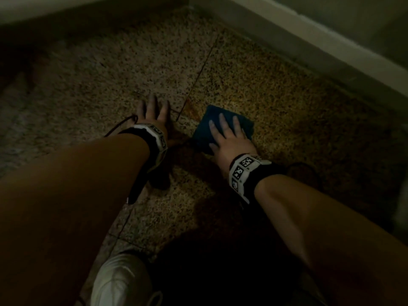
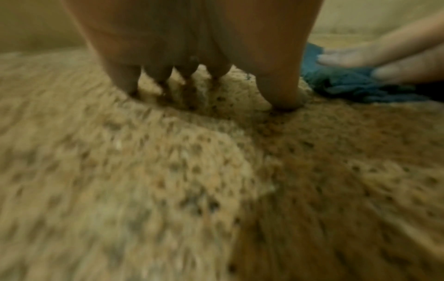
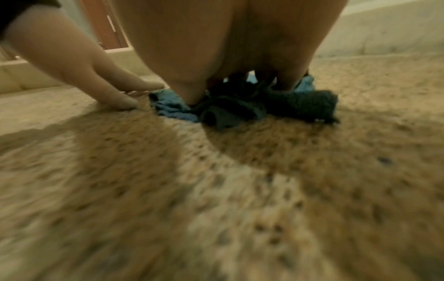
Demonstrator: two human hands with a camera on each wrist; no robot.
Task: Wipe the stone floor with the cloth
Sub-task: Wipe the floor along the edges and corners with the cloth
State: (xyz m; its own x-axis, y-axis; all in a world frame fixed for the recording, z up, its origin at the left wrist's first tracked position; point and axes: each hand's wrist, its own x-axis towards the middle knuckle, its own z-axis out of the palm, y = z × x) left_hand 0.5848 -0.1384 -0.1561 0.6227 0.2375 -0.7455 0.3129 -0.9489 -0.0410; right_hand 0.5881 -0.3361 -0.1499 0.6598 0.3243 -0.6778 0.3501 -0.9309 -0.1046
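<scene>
Speckled stone floor fills your view, dim, with a pale baseboard running along the 1 to 3 o'clock edge. You have one cloth, dark blue and bunched, lying on the floor just right of centre. Your right hand presses flat on it, fingers straight and slightly apart. Your left hand rests at 9 o'clock of the cloth, near but not touching it, fingers spread straight on bare stone. Two marker wristbands show, one per wrist. One tile seam runs between your hands. One white shoe sits at 6 o'clock.
</scene>
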